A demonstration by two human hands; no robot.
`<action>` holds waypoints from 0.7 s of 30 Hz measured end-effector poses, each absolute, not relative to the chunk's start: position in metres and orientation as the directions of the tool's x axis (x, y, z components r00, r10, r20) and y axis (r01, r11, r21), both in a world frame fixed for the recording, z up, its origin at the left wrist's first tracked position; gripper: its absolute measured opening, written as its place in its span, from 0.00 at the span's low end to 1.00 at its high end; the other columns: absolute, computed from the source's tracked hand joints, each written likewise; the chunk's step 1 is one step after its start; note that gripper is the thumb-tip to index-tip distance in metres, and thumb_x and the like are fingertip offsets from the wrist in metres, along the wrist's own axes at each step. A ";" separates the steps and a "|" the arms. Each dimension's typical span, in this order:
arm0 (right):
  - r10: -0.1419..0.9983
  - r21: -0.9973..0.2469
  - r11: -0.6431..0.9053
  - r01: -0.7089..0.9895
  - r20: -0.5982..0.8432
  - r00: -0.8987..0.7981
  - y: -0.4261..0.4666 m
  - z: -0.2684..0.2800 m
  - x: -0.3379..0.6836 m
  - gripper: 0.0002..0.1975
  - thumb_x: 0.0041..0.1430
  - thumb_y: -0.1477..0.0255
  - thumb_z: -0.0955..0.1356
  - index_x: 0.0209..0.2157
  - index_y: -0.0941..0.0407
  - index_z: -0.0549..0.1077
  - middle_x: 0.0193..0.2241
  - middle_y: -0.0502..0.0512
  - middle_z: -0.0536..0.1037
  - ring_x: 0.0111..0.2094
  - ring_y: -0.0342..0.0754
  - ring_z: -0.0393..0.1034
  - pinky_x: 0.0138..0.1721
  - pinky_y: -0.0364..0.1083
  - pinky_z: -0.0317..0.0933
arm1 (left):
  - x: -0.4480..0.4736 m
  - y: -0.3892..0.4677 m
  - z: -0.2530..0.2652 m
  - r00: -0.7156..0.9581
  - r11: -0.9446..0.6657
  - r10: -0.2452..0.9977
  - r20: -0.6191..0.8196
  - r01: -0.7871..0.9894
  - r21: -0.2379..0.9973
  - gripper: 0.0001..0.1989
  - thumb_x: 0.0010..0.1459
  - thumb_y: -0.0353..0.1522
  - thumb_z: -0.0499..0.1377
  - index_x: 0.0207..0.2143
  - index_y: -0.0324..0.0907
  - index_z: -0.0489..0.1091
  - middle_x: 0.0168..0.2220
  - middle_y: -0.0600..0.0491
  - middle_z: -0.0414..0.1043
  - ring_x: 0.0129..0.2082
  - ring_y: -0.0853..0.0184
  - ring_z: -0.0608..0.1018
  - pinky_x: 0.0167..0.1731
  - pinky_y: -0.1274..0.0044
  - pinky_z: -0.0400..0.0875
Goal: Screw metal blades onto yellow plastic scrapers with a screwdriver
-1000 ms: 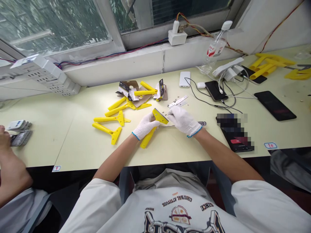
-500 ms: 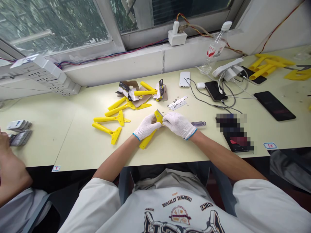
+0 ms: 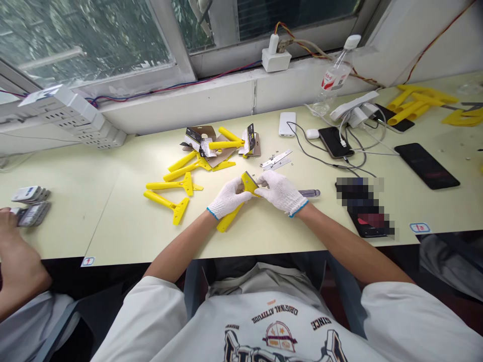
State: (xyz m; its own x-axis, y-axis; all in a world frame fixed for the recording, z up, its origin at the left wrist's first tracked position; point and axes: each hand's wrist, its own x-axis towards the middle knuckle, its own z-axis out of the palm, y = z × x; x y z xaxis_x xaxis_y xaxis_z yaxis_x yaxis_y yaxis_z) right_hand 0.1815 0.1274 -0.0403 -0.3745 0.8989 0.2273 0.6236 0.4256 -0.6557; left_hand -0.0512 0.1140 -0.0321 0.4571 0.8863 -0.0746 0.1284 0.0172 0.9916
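My left hand [image 3: 227, 197], in a white knit glove with a blue cuff, is closed around a yellow scraper [image 3: 249, 184] just below its wide head. The scraper's handle slants down toward the table's front edge, and a grey metal strip runs along the head's upper edge. My gloved right hand [image 3: 279, 192] has its fingertips pinched together at the right end of the scraper head; whatever is between them is too small to make out. Beneath that hand lies a screwdriver [image 3: 310, 193] with a clear handle. Beyond my hands are thin metal blades [image 3: 277, 160] with tiny screws scattered around.
Several yellow scrapers [image 3: 169, 206] lie to the left, with opened card packaging [image 3: 202, 143] behind. Phones [image 3: 426, 165], a white power bank [image 3: 287, 124], tangled cables and a plastic bottle [image 3: 332, 80] occupy the right. Another person's arm [image 3: 17, 256] rests at far left.
My right hand has shifted slightly right along the scraper head, and its fingers have loosened a little, uncovering more of the head. The left hand keeps its hold.
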 end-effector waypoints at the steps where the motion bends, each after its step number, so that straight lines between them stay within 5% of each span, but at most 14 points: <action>1: 0.907 -0.672 0.409 0.617 0.225 -0.357 0.128 -0.041 0.182 0.12 0.64 0.68 0.77 0.45 0.59 0.77 0.43 0.59 0.81 0.42 0.50 0.77 0.46 0.48 0.69 | -0.051 0.114 -0.031 0.459 0.017 0.885 -0.077 0.134 0.991 0.21 0.63 0.33 0.66 0.57 0.39 0.76 0.55 0.45 0.83 0.52 0.55 0.85 0.48 0.69 0.79; 21: 0.911 -0.695 0.364 0.620 0.126 -0.393 0.129 -0.035 0.188 0.19 0.61 0.66 0.77 0.50 0.61 0.78 0.45 0.62 0.81 0.43 0.50 0.73 0.48 0.47 0.66 | -0.051 0.111 -0.033 0.502 0.006 0.863 -0.062 0.113 0.994 0.22 0.62 0.31 0.65 0.58 0.39 0.76 0.56 0.45 0.83 0.54 0.54 0.85 0.57 0.63 0.79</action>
